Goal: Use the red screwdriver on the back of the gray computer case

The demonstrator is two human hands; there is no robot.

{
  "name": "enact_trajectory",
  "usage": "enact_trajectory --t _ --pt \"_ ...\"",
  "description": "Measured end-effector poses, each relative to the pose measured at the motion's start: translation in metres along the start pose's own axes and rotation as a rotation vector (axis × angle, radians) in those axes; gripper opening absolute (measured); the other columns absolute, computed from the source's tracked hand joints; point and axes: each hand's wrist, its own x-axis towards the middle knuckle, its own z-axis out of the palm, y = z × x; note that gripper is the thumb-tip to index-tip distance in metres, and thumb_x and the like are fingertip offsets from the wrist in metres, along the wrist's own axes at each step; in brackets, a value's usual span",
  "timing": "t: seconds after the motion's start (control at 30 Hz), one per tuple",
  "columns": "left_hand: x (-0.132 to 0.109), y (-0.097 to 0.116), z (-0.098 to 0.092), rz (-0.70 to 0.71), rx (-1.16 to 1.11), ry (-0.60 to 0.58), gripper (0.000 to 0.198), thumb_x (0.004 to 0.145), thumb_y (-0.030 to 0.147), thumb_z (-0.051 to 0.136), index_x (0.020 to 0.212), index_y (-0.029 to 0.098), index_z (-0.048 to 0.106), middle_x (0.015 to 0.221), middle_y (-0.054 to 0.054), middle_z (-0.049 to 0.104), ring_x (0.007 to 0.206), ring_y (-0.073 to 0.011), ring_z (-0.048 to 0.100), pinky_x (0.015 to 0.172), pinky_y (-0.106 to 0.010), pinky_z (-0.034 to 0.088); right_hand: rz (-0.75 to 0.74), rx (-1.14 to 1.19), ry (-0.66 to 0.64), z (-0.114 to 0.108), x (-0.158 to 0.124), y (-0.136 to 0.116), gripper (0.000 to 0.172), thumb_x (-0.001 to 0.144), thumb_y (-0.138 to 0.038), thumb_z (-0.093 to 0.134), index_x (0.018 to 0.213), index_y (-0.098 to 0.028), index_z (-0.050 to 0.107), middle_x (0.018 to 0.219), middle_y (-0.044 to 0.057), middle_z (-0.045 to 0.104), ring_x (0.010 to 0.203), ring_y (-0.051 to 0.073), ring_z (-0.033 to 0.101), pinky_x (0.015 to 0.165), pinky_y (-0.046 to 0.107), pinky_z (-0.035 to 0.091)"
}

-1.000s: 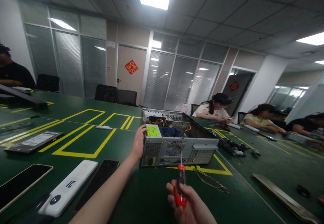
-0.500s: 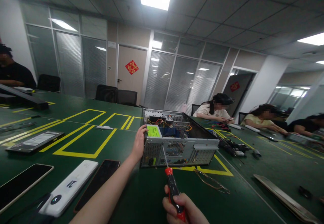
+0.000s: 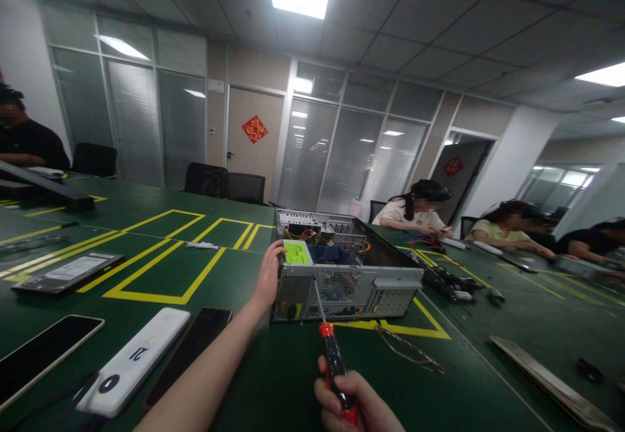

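Observation:
An open computer case [image 3: 342,269] lies on the green table with its back panel facing me. Wires and parts show inside it, along with a power supply [image 3: 297,252] bearing a bright yellow-green label at the near left corner. My left hand [image 3: 269,276] grips the case's left side beside that power supply, fingertips over the top edge. Wrapped in my right hand [image 3: 349,396] is the red and black handle of a screwdriver [image 3: 328,347]. Its shaft points up and away from me, and the tip meets the back panel near the upper edge of the power supply's part.
On the left lie a hard drive [image 3: 71,272], a white power bank [image 3: 137,360] and two phones, one a dark phone [image 3: 193,351]. Eyeglasses [image 3: 407,349] rest right of the screwdriver. Cables [image 3: 452,282] and a metal panel [image 3: 551,383] lie farther right. Several people sit around the table.

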Motion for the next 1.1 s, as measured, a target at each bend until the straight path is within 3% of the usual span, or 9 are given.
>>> enact_trajectory --t 0.37,0.9,1.0,1.1 --pt "0.0 0.001 0.0 -0.003 0.013 0.0 0.045 0.099 0.049 0.024 0.107 0.022 0.06 0.137 -0.009 0.054 0.132 -0.0217 0.048 0.115 -0.045 0.035 -0.018 -0.007 0.012 0.005 -0.001 0.002 0.028 0.071 -0.032 0.077 0.09 -0.019 0.062 0.058 -0.007 0.056 0.035 0.0 0.031 0.038 0.014 0.013" --pt "0.0 0.0 0.0 -0.002 0.011 0.008 0.045 0.099 0.049 0.024 0.107 0.022 0.06 0.137 -0.009 0.054 0.132 -0.0211 0.049 0.115 -0.044 0.036 0.019 0.041 0.05 0.005 -0.005 -0.005 0.024 0.071 -0.031 0.079 0.089 -0.02 0.067 0.058 -0.008 0.056 0.034 -0.001 0.028 0.036 0.013 0.012" --pt "0.0 0.0 0.0 -0.008 0.006 0.009 0.045 0.099 0.048 0.024 0.107 0.022 0.06 0.137 -0.009 0.054 0.132 -0.0213 0.048 0.115 -0.045 0.035 0.028 0.047 0.045 0.007 -0.005 -0.007 0.024 0.071 -0.031 0.08 0.089 -0.02 0.069 0.059 -0.007 0.059 0.035 -0.001 0.033 0.036 0.012 0.015" --pt "0.0 0.001 0.0 -0.016 0.003 0.005 0.044 0.099 0.048 0.025 0.107 0.023 0.06 0.138 -0.009 0.053 0.132 -0.0218 0.048 0.115 -0.045 0.035 0.036 0.061 0.064 0.012 -0.005 -0.009 0.033 0.073 -0.037 0.078 0.099 -0.019 0.07 0.072 -0.002 0.067 0.043 0.003 0.048 0.041 0.014 0.027"
